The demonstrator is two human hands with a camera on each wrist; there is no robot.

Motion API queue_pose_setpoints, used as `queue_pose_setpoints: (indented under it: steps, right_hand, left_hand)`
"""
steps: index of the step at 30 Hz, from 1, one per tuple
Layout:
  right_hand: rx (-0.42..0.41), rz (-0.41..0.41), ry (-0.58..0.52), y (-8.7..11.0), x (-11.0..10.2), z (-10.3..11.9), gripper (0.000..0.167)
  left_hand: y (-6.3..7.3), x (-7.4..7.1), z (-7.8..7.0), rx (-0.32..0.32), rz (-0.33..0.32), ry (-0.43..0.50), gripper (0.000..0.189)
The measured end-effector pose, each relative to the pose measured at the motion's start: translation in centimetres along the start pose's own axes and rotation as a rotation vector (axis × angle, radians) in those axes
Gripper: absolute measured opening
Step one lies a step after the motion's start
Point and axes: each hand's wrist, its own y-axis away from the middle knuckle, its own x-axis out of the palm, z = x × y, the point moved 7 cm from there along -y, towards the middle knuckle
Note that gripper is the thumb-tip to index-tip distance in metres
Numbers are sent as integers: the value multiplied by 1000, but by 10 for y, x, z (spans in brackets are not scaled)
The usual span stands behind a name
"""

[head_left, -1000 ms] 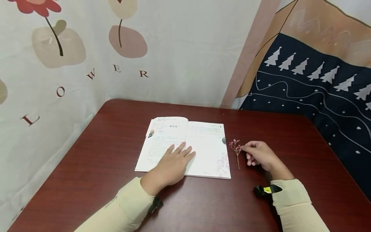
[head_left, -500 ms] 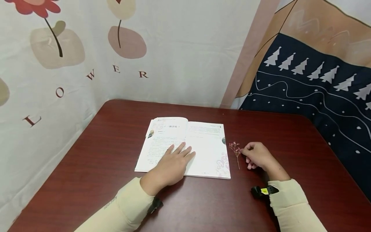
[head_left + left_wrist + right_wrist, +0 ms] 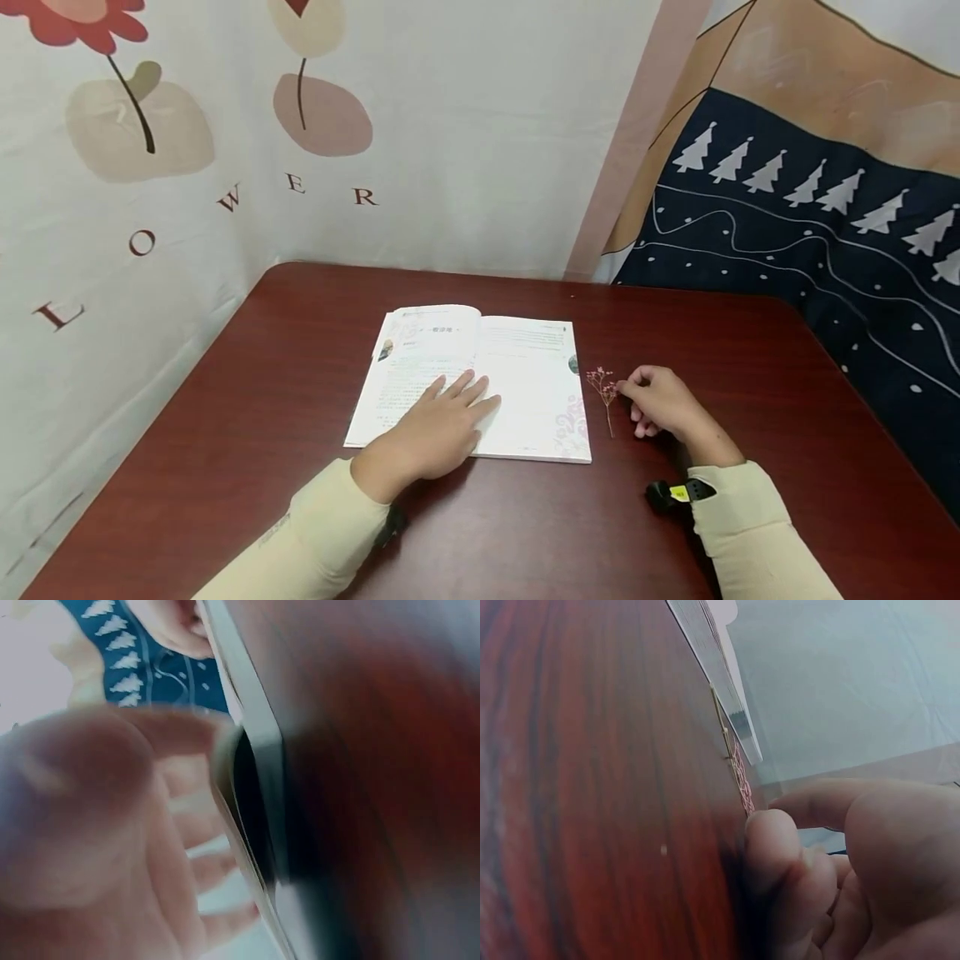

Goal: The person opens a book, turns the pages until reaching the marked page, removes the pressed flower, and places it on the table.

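An open book [image 3: 528,392] lies on the table, printed text on its left page and a pink scroll pattern at the lower right corner. My left hand [image 3: 438,429] rests on it near the fold, fingers spread and straight. To the right of the book is a small dried flower sprig [image 3: 606,392], with pink blossoms and a thin stem pointing toward me. Thumb and forefinger of my right hand [image 3: 663,400] pinch the sprig's right edge, the other fingers curled. In the right wrist view the sprig [image 3: 739,772] lies low along the wood, reaching to the fingertips.
The dark red-brown table [image 3: 225,442] has rounded far corners. Behind it hangs a pale cloth [image 3: 480,167] with flower prints and letters. A dark blue cloth [image 3: 787,233] with white trees hangs at the right. A black wrist strap [image 3: 701,489] sits at the right sleeve.
My right hand has dropped slightly toward the table, and the blossoms sit a little lower and look flatter. The left hand stays on the book. The head view has shifted slightly.
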Motion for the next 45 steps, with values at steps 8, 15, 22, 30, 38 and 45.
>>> queue_pose_setpoints:
  steps: [8, 15, 22, 30, 38, 45]
  right_hand:
    - [10, 14, -32, -4, 2, -2, 26]
    - [4, 20, -35, -2, 1, -1, 27]
    - [-2, 22, -28, -1, 0, 0, 27]
    - [-7, 24, -25, -2, 0, 0, 27]
    - [-18, 24, -30, -2, 1, 2, 27]
    - [-18, 16, -28, -1, -1, 1, 26]
  left_hand:
    - [14, -3, 11, 36, 41, 50, 61]
    - [26, -8, 18, 123, -17, -43, 64]
    - [39, -10, 33, 149, -80, -90, 71]
    - [62, -21, 57, 131, -206, -86, 70]
    - [81, -26, 80, 30, -288, -45, 70]
    - [88, -31, 100, -173, -326, 202, 93]
